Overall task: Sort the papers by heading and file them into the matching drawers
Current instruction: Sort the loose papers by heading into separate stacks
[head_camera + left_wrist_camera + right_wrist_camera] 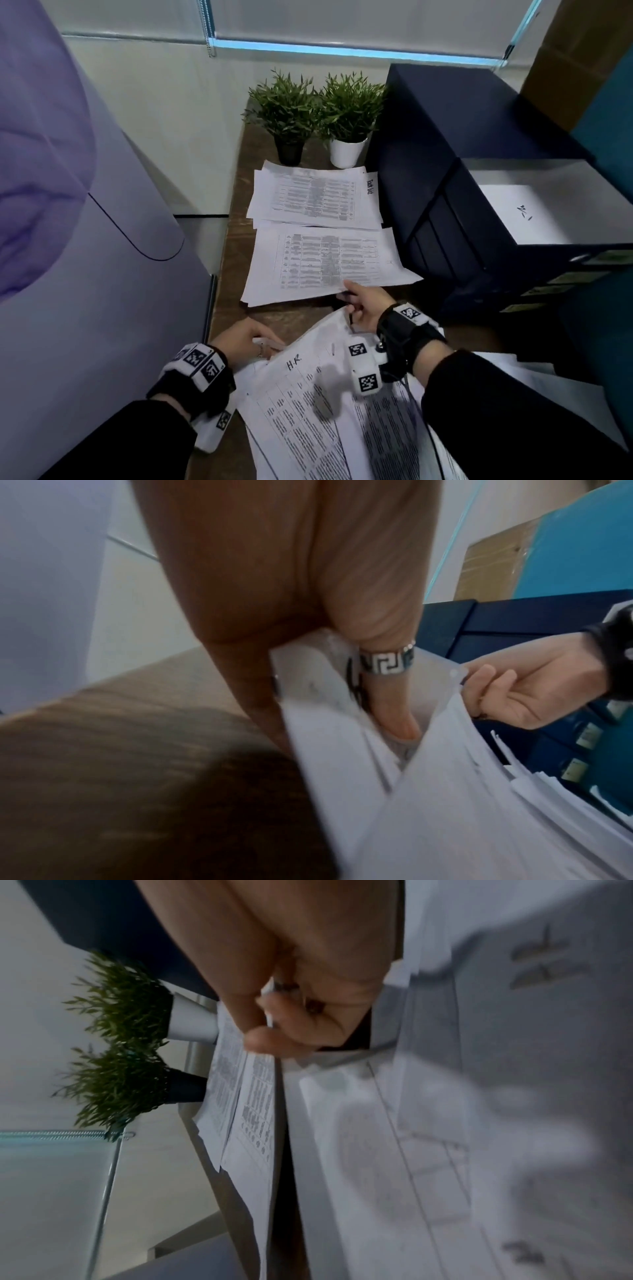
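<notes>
A near stack of printed papers (308, 411) lies tilted at the desk's front, its top sheet headed "H.R.". My left hand (270, 342) grips the stack's left corner; the left wrist view shows a ringed finger (387, 669) tucked between sheets. My right hand (349, 303) pinches the top sheet's far corner, and the right wrist view shows that hand (270, 1031) closed on the paper edge. A middle pile (329, 263) lies beyond, then a far pile headed "Task list" (315, 198). The navy drawer unit (462, 205) stands at right, its top drawer open with a white sheet (520, 212) inside.
Two potted plants (287, 106) (349, 109) stand at the desk's back, behind the far pile. A pale purple panel (85, 240) borders the narrow brown desk (233, 240) on the left. A cardboard box (575, 51) sits above the drawer unit.
</notes>
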Tool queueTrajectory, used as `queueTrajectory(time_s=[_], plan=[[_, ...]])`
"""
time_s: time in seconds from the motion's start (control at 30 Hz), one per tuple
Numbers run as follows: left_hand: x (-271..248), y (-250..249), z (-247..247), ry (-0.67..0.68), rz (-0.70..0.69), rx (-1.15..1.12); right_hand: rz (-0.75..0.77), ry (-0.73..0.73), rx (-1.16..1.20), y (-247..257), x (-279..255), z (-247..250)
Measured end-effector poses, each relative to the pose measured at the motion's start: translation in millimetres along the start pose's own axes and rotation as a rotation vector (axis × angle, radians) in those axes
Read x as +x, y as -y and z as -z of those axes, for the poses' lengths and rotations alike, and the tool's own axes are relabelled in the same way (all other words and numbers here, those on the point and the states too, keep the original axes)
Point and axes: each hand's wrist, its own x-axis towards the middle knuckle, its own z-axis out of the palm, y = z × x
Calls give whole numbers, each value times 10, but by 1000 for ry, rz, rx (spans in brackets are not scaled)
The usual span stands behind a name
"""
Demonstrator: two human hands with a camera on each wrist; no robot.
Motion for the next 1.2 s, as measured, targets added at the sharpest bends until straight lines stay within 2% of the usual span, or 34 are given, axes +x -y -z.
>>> queueTrajectory(time_s=[0.1, 0.23, 0.3, 0.4, 0.47, 0.53, 0.63, 0.7, 0.77, 0.83, 0.9, 0.97, 1.07, 1.13, 1.2], plan=[[-94, 4, -71, 25, 16, -81, 69, 48, -380, 50, -217, 151], [-200, 49, -189, 50, 66, -98, 258, 50, -839, -116, -418, 503], [-234, 33, -205, -22, 103, -107, 355, 60, -989, -252, -419, 680], [-326, 50, -228, -127, 134, -256, 495, 72, -1203, -412, -440, 828], [-454, 45, -242, -143, 126, -364, 568, 31, -1414, -477, -469, 808], [-579, 64, -254, -197, 81, -381, 649, -25, -1539, -507, -540, 723], [-727, 9, -250, -271, 8, -386, 900, -79, -1582, -549, -637, 583], [-783, -52, -228, -254, -36, -399, 1033, 9, -1615, -605, -672, 473], [-862, -140, -210, -196, -96, -416, 1072, 132, -1614, -665, -691, 340], [-911, -156, -192, -180, -127, -434, 1107, 170, -1611, -702, -704, 229], [-938, -140, -195, -271, -163, -469, 1136, 156, -1641, -721, -694, 179], [-938, -74, -242, -452, -166, -487, 1180, 152, -1642, -749, -675, 201], [-950, 45, -390, -690, -81, -598, 1230, 99, -1626, -854, -614, 286], [-975, 168, -538, -661, 0, -667, 1252, -1, -1552, -882, -573, 339], [-975, 266, -671, -463, 78, -680, 1184, -16, -1501, -879, -575, 389]])
